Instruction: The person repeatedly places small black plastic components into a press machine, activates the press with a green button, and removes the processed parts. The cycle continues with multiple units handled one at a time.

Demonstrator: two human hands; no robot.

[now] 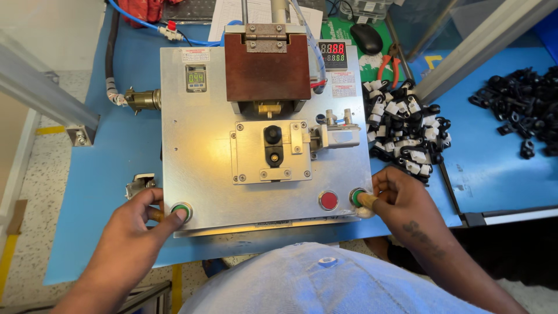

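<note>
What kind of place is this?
Probably a small factory workstation. A metal press machine sits on a blue bench, and piles of black plastic clips wait beside it.

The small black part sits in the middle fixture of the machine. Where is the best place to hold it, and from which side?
Likely the black part is best pinched by its round upper end, fingers coming straight down from above. That end seems to stand proud of the metal fixture plate, while the lower end lies recessed. The brown press block hangs behind, so approach from the front.
</note>
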